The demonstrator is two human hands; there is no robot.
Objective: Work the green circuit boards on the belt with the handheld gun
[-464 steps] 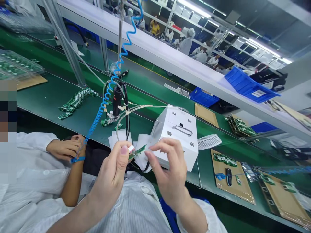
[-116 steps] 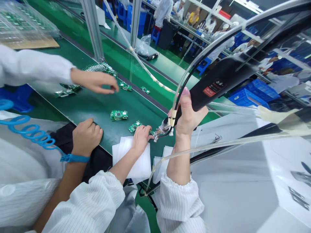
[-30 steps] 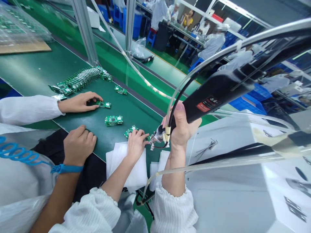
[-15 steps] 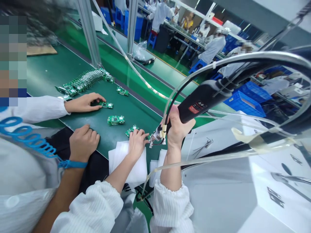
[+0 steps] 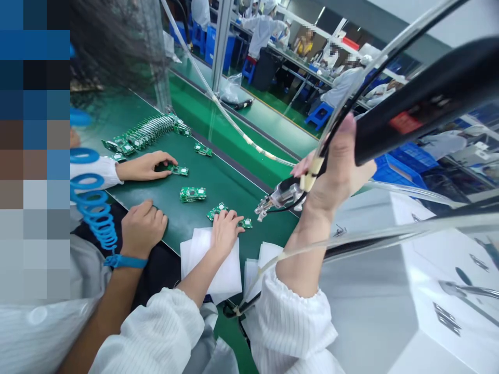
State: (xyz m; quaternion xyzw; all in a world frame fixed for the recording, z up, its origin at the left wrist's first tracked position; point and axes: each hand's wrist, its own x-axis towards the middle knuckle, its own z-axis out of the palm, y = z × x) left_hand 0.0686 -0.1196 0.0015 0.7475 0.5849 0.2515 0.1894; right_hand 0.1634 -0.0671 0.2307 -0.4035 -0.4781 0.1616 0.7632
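Note:
My left hand (image 5: 226, 231) pinches the edge of a small green circuit board (image 5: 245, 223) on the green table. Another group of boards (image 5: 217, 211) lies just beyond its fingers, and white sheets (image 5: 210, 265) are under my wrist. My right hand (image 5: 335, 171) is wrapped round a black tool (image 5: 421, 104) with a metal tip and tubes. The tip is raised above the table, to the right of the board and apart from it. A small stack of boards (image 5: 193, 194) sits farther left.
A co-worker's hand (image 5: 148, 166) touches a board at the left; the other, a fist (image 5: 142, 228), rests at the table edge. A long row of upright boards (image 5: 148, 132) stands behind. A white machine (image 5: 374, 291) is on the right. Tubes cross the view.
My right hand has moved right and up with the black tool, and its tip has come away from the board at my left fingers. My left hand still pinches the board.

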